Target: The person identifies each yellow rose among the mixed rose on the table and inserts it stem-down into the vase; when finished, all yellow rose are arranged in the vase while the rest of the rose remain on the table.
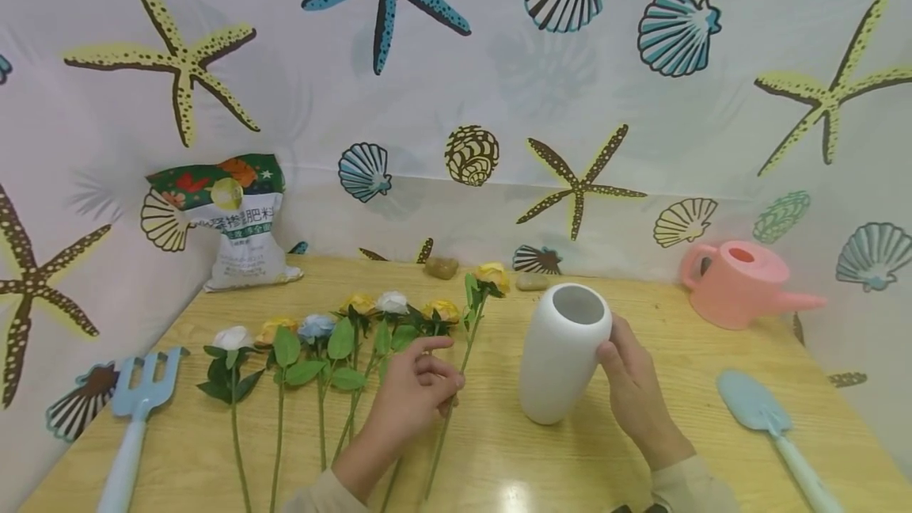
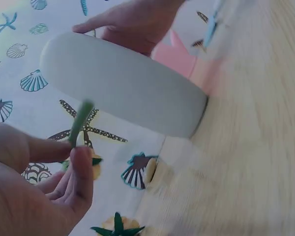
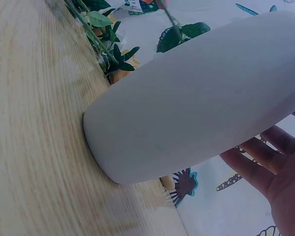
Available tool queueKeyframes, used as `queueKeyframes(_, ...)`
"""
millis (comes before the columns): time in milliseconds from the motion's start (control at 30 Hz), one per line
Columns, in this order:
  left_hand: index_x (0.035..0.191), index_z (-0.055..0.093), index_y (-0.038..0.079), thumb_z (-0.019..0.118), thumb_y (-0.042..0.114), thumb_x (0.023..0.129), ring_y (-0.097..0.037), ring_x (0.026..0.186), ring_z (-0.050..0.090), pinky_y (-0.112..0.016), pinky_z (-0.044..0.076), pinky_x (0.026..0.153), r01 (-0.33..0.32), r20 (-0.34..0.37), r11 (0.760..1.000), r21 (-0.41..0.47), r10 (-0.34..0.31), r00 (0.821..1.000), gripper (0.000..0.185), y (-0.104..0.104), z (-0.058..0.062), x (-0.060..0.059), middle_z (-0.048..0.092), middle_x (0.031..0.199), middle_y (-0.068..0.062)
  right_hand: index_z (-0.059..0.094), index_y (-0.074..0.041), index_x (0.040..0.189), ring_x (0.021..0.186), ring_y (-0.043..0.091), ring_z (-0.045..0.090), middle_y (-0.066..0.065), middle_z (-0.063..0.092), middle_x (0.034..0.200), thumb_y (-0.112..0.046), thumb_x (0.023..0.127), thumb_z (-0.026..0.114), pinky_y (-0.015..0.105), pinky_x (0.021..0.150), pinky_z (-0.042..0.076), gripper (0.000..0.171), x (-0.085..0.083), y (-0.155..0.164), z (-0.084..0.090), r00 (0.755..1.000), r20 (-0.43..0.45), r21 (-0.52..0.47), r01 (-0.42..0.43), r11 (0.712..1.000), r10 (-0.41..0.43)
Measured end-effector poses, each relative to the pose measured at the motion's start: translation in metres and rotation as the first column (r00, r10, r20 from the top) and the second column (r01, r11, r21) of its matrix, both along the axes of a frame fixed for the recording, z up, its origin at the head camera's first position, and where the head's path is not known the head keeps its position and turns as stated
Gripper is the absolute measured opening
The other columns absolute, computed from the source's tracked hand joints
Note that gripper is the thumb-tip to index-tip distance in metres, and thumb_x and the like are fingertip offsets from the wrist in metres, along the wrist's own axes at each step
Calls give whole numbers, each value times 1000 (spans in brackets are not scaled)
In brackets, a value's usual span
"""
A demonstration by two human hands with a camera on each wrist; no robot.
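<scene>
Between thumb and fingertips, my left hand pinches the green stem of a yellow artificial rose. Its bloom points away toward the back, left of the vase, and the stem's cut end shows blurred in the left wrist view. A tall white vase stands on the wooden table with its round mouth facing up. My right hand holds the vase by its right side, thumb at the front and fingers behind. In the right wrist view, the fingers lie along the vase wall.
Several loose roses, white, yellow and blue, lie left of my left hand. A blue hand fork is at far left, a blue trowel at right. Behind stand a fertilizer bag, a pink watering can and small stones.
</scene>
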State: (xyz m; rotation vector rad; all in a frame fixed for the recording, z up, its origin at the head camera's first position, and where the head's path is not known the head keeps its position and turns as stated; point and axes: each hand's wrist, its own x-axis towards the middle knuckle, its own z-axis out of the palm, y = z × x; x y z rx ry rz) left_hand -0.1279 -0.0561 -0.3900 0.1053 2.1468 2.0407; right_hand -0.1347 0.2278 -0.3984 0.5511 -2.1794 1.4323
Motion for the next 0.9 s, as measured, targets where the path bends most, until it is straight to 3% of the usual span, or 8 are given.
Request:
queueKeyframes(167,142,51,4,65,1,96,-14,75,67,-25,55,68,-138,79,973,186,126,989,48,5,7,4,69,99,-6,54,-1,139,121,-3,55,-19,60,128,-24,110,40,9,100,41,39,-1,1,-3,1000,3,-2,3,1000,-3)
queueKeyframes(433,144,43,1,58,0,100,-11,82,64,-24,55,78,-181,90,889,421,157,983,47,17,21,5,64,103,-1,54,-2,139,121,-4,55,-23,59,127,-27,110,41,9,100,41,41,0,5,-1,999,29,6,25,1000,-25)
queueKeyframes(633,137,41,3,54,-1,102,-11,79,65,-25,55,80,-258,33,813,522,283,959,38,25,32,0,61,98,-1,54,-2,140,123,-5,53,-25,58,129,-26,110,43,9,102,41,40,-2,6,-1,998,46,12,29,999,-30)
queueKeyframes(800,131,45,6,51,1,104,-14,84,66,-29,56,86,-278,-23,761,586,359,933,29,28,44,-7,62,95,0,54,-2,140,124,-6,53,-25,57,129,-30,110,42,9,102,40,42,-3,5,0,998,43,17,34,999,-35)
queueKeyframes(900,128,47,7,50,0,104,-16,87,69,-30,56,87,-273,-51,725,632,390,919,25,30,52,-11,62,94,-1,54,-2,140,124,-7,52,-16,61,131,-32,110,42,9,102,40,44,-3,5,1,998,43,25,37,999,-38)
